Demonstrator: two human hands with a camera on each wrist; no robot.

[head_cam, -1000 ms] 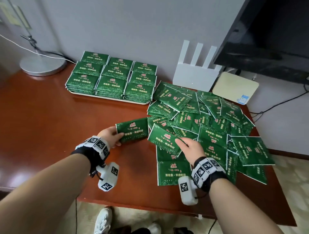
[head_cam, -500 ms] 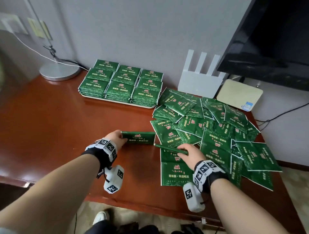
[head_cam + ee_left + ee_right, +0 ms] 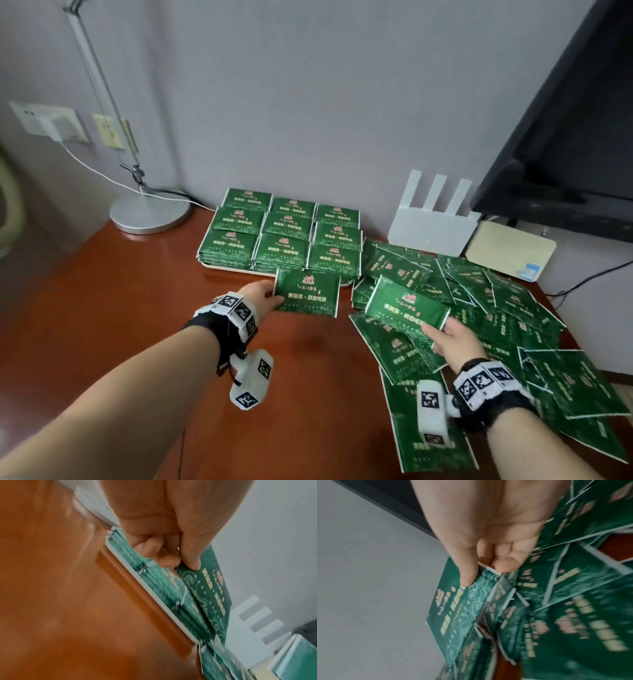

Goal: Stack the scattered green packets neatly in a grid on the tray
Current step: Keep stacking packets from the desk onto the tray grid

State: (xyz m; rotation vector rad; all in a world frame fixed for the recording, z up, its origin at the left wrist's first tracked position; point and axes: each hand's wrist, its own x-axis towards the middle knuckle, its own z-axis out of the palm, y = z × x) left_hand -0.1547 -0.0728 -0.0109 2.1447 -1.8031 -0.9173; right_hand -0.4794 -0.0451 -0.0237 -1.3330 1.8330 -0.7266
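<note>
My left hand point(image 3: 265, 298) pinches the left edge of a green packet point(image 3: 307, 293) between thumb and fingers, held above the table just in front of the white tray point(image 3: 226, 266). The left wrist view shows that packet point(image 3: 211, 593) beside the tray's front rim point(image 3: 154, 597). The tray carries neat stacks of green packets point(image 3: 284, 233) in a three-by-three grid. My right hand point(image 3: 445, 337) pinches a second green packet point(image 3: 407, 303) by its near corner, lifted over the scattered pile point(image 3: 496, 308). The right wrist view shows the thumb on this packet point(image 3: 458, 609).
A lamp base point(image 3: 149, 214) with a white cable stands at the table's back left. A white router point(image 3: 433, 226) and a cream box point(image 3: 510, 248) sit against the wall behind the pile. A dark screen point(image 3: 565, 137) overhangs the right. Bare red-brown table point(image 3: 120, 325) lies left.
Both hands have lifted their packets off the table and moved forward. The left packet has travelled toward the tray's front edge; the right packet has risen above the pile.
</note>
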